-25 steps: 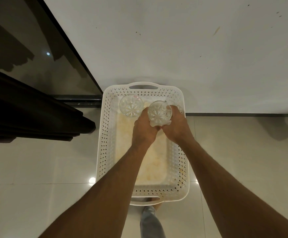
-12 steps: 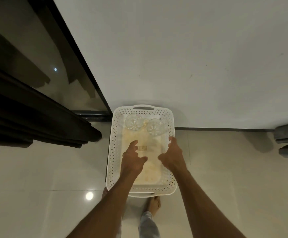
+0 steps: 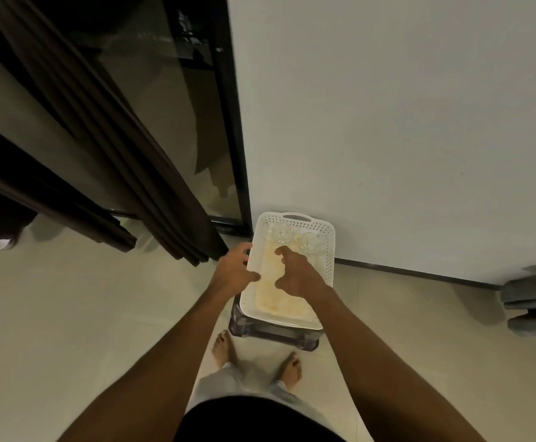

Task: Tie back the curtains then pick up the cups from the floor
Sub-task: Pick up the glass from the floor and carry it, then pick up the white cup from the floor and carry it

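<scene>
A glass cup (image 3: 283,232) and a second cup (image 3: 312,242) are seen side by side at the far end of a white perforated basket (image 3: 329,260). The basket is set on a low clear stool (image 3: 273,334) against the wall (image 3: 387,122). The left hand (image 3: 233,272) is held over the basket's left rim, fingers loosely spread, and nothing is gripped by it. The right hand (image 3: 296,277) is held above the basket's middle, fingers relaxed and slightly bent, likewise empty. A dark curtain (image 3: 116,173) is gathered in folds to the left, before a glass door (image 3: 177,122).
</scene>
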Demonstrator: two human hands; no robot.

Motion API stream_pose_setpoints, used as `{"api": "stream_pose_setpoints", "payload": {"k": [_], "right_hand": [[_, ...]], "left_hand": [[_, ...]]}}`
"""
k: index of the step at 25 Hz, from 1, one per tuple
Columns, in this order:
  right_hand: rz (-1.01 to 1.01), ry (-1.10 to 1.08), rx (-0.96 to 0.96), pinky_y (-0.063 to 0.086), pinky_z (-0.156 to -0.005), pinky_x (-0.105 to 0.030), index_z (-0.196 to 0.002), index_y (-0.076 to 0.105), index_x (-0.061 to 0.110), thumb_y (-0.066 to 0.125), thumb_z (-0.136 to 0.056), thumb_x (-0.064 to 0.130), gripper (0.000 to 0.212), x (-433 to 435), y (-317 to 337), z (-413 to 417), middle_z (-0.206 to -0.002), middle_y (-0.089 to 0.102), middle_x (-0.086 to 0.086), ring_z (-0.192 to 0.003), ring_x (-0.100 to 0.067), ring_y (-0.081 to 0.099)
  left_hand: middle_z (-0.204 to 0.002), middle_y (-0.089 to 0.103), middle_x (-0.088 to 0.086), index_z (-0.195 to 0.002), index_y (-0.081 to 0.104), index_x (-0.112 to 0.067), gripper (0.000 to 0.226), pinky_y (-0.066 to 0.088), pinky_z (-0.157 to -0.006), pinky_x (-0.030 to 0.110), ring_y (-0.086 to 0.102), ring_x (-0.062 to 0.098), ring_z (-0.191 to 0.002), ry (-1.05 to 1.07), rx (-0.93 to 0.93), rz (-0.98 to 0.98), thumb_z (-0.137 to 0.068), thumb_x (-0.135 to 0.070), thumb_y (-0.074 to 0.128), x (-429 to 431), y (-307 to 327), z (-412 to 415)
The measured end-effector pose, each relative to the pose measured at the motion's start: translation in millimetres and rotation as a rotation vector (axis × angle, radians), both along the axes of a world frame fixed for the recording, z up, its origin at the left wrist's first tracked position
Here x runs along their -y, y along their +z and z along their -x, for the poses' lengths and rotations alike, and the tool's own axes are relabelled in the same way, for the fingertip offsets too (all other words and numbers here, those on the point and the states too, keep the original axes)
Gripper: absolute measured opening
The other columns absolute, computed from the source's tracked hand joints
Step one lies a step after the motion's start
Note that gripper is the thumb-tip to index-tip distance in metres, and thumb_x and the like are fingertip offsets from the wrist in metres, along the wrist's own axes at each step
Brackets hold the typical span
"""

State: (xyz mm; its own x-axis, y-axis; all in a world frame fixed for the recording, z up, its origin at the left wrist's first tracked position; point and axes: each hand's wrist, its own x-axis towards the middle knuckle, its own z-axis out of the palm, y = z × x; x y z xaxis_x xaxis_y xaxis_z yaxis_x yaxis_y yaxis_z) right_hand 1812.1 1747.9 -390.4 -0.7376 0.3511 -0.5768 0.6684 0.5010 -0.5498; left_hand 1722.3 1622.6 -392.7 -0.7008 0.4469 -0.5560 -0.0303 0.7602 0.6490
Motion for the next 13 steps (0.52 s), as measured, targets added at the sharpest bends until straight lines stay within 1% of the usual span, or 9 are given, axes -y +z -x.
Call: {"api": "stream_pose_setpoints", "payload": {"k": [2, 3, 6, 9, 11, 13], "right_hand": [[-0.028, 0.068, -0.024, 0.051, -0.097, -0.039, -0.143, 0.037, 0.017, 0.073, -0.082, 0.007, 0.072, 12.1, 10.9, 11.8, -0.137, 0.051, -0.012, -0.121, -0.028, 0.054], [-0.040, 0.102, -0.040, 0.050, -0.098, -0.038, -0.143, 0.038, 0.017, 0.074, -0.082, 0.007, 0.071, 17.8, 14.8, 17.9, -0.137, 0.052, -0.012, -0.122, -0.029, 0.054], [-0.066, 0.215, -0.072, 0.049, -0.098, -0.037, -0.144, 0.039, 0.017, 0.073, -0.083, 0.007, 0.071, 42.4, 23.3, 40.4, -0.139, 0.052, -0.012, -0.124, -0.031, 0.055], [-0.043, 0.330, -0.078, 0.048, -0.099, -0.036, -0.147, 0.037, 0.019, 0.073, -0.082, 0.006, 0.075, 80.0, 28.7, 66.9, -0.143, 0.050, -0.010, -0.125, -0.030, 0.054], [-0.046, 0.410, -0.083, 0.049, -0.100, -0.039, -0.146, 0.037, 0.019, 0.072, -0.083, 0.007, 0.074, 112.6, 31.4, 82.1, -0.141, 0.050, -0.011, -0.124, -0.030, 0.055], [-0.048, 0.467, -0.085, 0.049, -0.102, -0.041, -0.145, 0.038, 0.021, 0.071, -0.083, 0.007, 0.071, 144.4, 32.9, 93.0, -0.141, 0.050, -0.010, -0.124, -0.030, 0.054]], "left_hand": [[-0.135, 0.055, 0.009, -0.140, 0.043, -0.021, 0.075, 0.051, -0.096, 0.040, 0.058, 0.027, -0.116, 0.061, -0.039, -0.010, -0.075, -0.008, 0.079, 16.5, 11.2, 4.3], [-0.134, 0.055, 0.010, -0.139, 0.044, -0.021, 0.075, 0.052, -0.094, 0.040, 0.059, 0.026, -0.114, 0.091, -0.043, -0.015, -0.075, -0.007, 0.079, 24.5, 13.9, 6.3], [-0.132, 0.055, 0.011, -0.138, 0.045, -0.021, 0.073, 0.053, -0.091, 0.036, 0.060, 0.025, -0.110, 0.174, -0.066, -0.047, -0.075, -0.006, 0.079, 55.1, 21.2, 11.7], [-0.128, 0.056, 0.011, -0.137, 0.046, -0.020, 0.072, 0.051, -0.088, 0.032, 0.061, 0.025, -0.107, 0.275, -0.106, -0.075, -0.075, -0.006, 0.079, 96.1, 26.8, 20.9], [-0.124, 0.056, 0.011, -0.136, 0.047, -0.020, 0.070, 0.053, -0.084, 0.035, 0.061, 0.023, -0.099, 0.356, -0.117, -0.078, -0.075, -0.005, 0.079, 132.2, 28.1, 25.2], [-0.121, 0.056, 0.013, -0.133, 0.050, -0.019, 0.068, 0.054, -0.080, 0.037, 0.059, 0.021, -0.087, 0.436, -0.116, -0.090, -0.074, -0.003, 0.079, 167.0, 28.8, 29.2]]}}
